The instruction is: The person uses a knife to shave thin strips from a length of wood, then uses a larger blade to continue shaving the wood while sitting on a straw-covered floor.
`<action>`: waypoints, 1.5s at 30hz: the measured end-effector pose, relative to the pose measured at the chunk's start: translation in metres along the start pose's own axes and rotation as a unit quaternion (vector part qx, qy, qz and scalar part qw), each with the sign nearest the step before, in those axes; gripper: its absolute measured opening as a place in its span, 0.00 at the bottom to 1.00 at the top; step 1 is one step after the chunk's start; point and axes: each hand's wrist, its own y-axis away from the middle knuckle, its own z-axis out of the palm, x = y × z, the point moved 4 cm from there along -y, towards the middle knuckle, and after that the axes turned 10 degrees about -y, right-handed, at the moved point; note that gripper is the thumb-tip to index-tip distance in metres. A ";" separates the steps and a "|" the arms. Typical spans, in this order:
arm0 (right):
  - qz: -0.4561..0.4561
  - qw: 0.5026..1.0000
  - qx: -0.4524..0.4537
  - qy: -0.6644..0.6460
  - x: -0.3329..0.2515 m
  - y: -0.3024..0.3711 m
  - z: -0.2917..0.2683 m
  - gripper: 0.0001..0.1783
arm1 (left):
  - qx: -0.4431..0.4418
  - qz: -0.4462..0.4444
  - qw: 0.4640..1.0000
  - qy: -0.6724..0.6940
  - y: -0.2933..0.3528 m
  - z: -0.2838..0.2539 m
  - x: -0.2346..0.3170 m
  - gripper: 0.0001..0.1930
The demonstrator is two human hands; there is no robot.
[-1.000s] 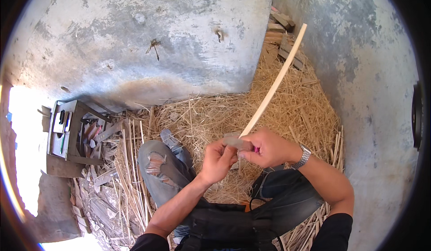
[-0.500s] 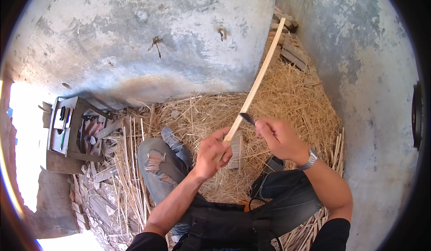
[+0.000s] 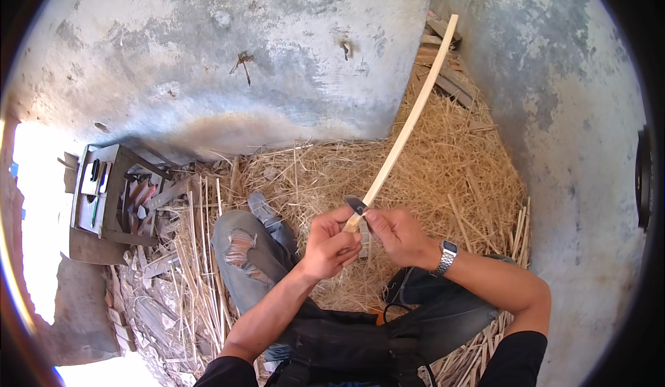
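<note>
A long pale wooden strip [image 3: 409, 120] slants up and to the right in front of me. My left hand [image 3: 330, 243] is closed round its lower end. Close beside it, my right hand [image 3: 400, 236] grips a knife, whose short dark blade [image 3: 356, 205] lies across the strip just above my left fingers. The knife's handle is hidden in my right fist. Under the hands, a wooden block [image 3: 365, 240] partly shows on the shavings.
Thin wood shavings [image 3: 457, 158] cover the floor between my legs and the walls. A small wooden stand [image 3: 111, 186] with tools is at the left. Long thin sticks [image 3: 201, 262] lie by my left knee. Wood pieces [image 3: 450, 82] lie in the far corner.
My right hand and the knife have moved left and down along the strip to my left hand. The strip's far end has shifted slightly up and right.
</note>
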 end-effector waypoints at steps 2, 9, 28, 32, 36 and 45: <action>0.011 0.999 -0.022 -0.042 0.006 -0.001 0.002 0.26 | 0.001 -0.011 1.000 0.012 0.002 0.000 0.001 0.16; 0.253 0.885 -0.191 -0.340 0.013 0.009 0.016 0.32 | -0.004 -0.001 1.000 -0.024 -0.001 0.003 0.013 0.33; 0.006 0.997 -0.063 0.046 -0.025 -0.010 -0.026 0.08 | 0.095 0.077 0.914 -0.387 -0.001 -0.002 -0.002 0.18; -0.004 0.989 -0.124 0.085 -0.032 -0.010 -0.033 0.11 | 0.048 0.067 0.951 -0.297 -0.006 0.004 -0.008 0.14; 0.000 0.987 -0.154 0.051 -0.033 -0.011 -0.035 0.11 | 0.055 0.041 0.964 -0.257 -0.008 0.011 -0.009 0.13; 0.089 0.966 -0.237 -0.045 -0.026 -0.016 -0.041 0.08 | 0.026 -0.023 0.986 -0.160 -0.009 0.015 -0.015 0.14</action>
